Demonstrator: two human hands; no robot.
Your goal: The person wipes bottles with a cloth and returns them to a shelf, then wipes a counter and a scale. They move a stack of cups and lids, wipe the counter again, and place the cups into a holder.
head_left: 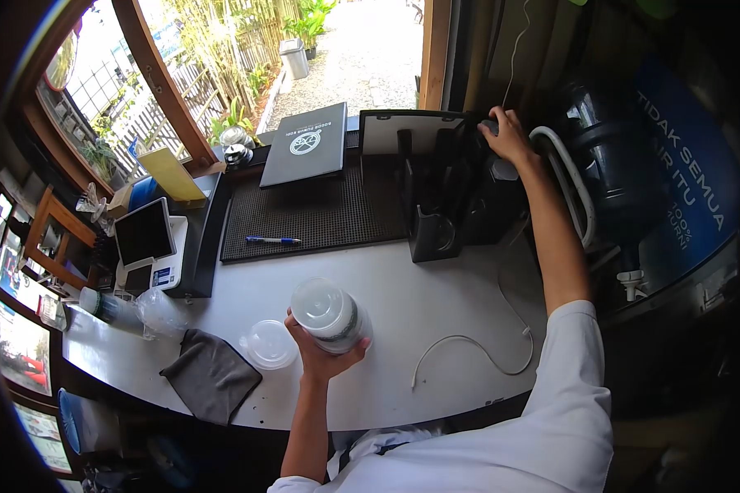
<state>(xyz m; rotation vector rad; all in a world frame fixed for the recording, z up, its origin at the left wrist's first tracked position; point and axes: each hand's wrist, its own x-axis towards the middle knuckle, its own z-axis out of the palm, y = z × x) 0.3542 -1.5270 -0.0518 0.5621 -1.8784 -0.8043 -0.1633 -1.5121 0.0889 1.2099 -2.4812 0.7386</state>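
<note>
My left hand (330, 355) is wrapped round a stack of clear plastic cups (322, 306), whose round base faces up toward me; a dark printed pattern shows on the side. Close by that hand, a round clear plastic lid or tub (271, 343) lies on the white counter (395, 296). My right hand (510, 138) reaches to the far right, behind a black cup and lid holder (436, 222). Its fingers are curled at a small dark thing that I cannot make out.
A black mat (304, 209) carries a blue pen (273, 241) and a black menu folder (306, 146). Left are a tablet stand (144, 234) and a grey cloth (211, 376). A white cable (460, 338) curls on the counter. A large water bottle (612, 156) stands right.
</note>
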